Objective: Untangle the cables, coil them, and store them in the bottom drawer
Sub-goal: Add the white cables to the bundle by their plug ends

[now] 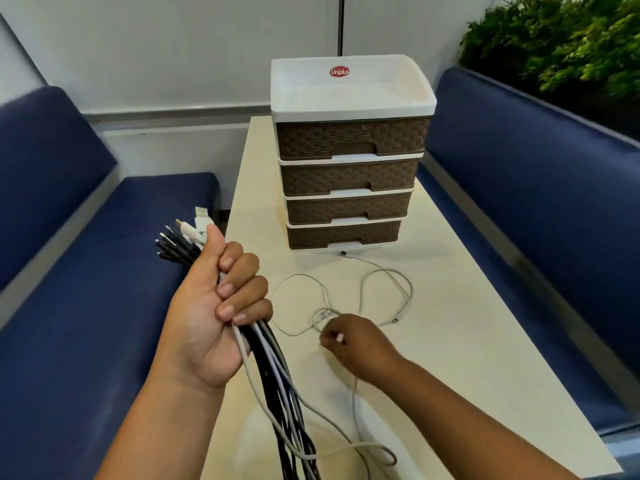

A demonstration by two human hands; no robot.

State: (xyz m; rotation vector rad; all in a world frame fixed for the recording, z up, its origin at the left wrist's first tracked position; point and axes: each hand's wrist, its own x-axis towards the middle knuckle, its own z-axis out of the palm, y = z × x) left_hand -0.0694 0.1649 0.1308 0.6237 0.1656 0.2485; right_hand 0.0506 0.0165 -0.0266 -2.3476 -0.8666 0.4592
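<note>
**Cable bundle in left hand, loose cable under right hand**

1. Left bench seat (pixel 104 306): blue upholstery, running along the left edge of the table (pixel 450 341).

2. Left hand (pixel 214 306): raised over the table's left edge, palm toward the camera, fingers and thumb curled tight around a bundle of black, grey and white cables (pixel 277 382). The plug ends (pixel 183 237) fan out above the thumb, over the bench seat. The cable lengths hang below the fist and run down toward the table's near edge, where one white strand loops across the surface.

3. Loose white cable (pixel 384 289): lies in open loops on the table centre, between the hands and the drawer unit. One connector end (pixel 343 253) rests just in front of the bottom drawer.

4. Right hand (pixel 353 344): lowered to the table right of the bundle, knuckles up, fingertips pinching a white plug (pixel 339 338) of the loose cable. It is apart from the left hand.

5. Drawer unit (pixel 349 150): stands at the far end of the table; white frame, open top tray, four brown woven-pattern drawers. The bottom drawer (pixel 343 234) is closed.

6. Right bench seat (pixel 540 188): blue, beside the table's right edge, with green foliage (pixel 568 39) behind it
</note>
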